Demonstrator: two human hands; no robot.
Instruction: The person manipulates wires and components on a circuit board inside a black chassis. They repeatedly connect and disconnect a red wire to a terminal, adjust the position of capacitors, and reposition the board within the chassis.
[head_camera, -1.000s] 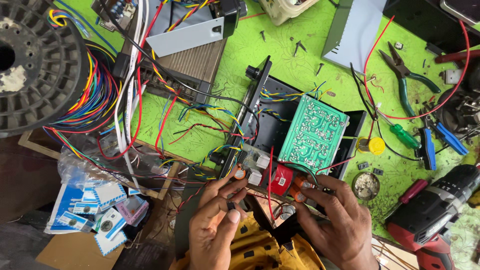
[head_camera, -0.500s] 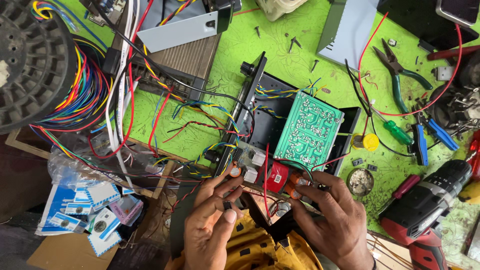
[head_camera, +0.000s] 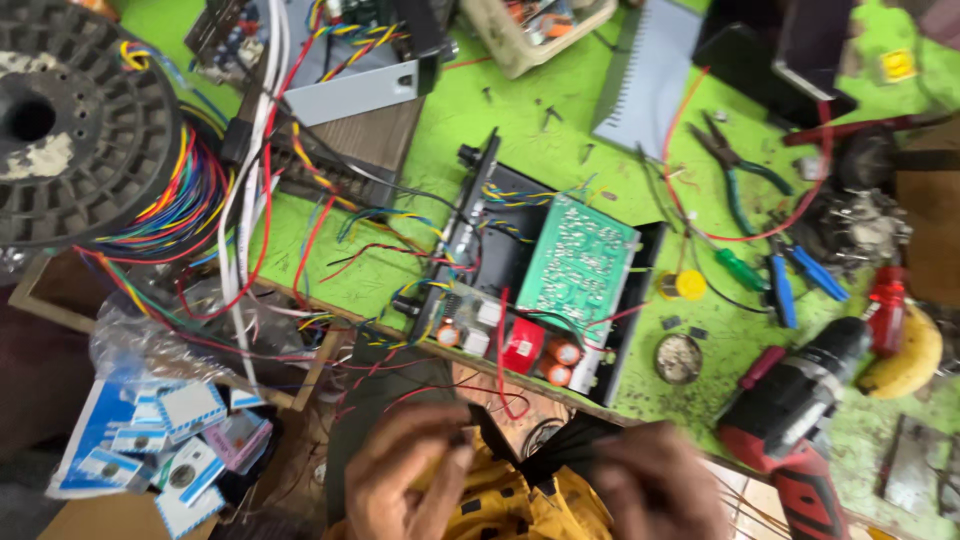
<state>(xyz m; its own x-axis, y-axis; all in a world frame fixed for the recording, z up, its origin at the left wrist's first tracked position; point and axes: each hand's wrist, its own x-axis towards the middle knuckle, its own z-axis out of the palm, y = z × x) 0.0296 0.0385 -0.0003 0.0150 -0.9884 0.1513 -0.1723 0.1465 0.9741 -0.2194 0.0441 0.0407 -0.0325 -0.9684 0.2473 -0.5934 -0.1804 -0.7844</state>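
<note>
Left hand: your left hand (head_camera: 410, 470) sits low in the view, fingers curled and pinched on the near end of a thin black strip (head_camera: 520, 450); motion blur hides exactly how the fingertips meet.
Right hand: your right hand (head_camera: 660, 485) looks closed on the other end of that strip, but it is too blurred to say for sure.
Strip: it spans between both hands, over your yellow patterned lap, just in front of the open black chassis (head_camera: 470, 250).
Chassis: it lies on the green bench (head_camera: 480, 110) with a green circuit board (head_camera: 578, 268) tilted up inside, a red component (head_camera: 522, 345) and orange-topped capacitors (head_camera: 558, 362) along its near edge.
Wires: a red wire (head_camera: 500, 360) loops from the chassis down toward your hands; keep your pull clear of it, since a snag could likely tug the board.
Advice: hold both ends evenly and work slowly, so the strip stays taut without jerking.
Nearby: red cordless drill (head_camera: 800, 420) to your right, pliers (head_camera: 740, 175) beyond, wire spool (head_camera: 70, 120) far left.
</note>
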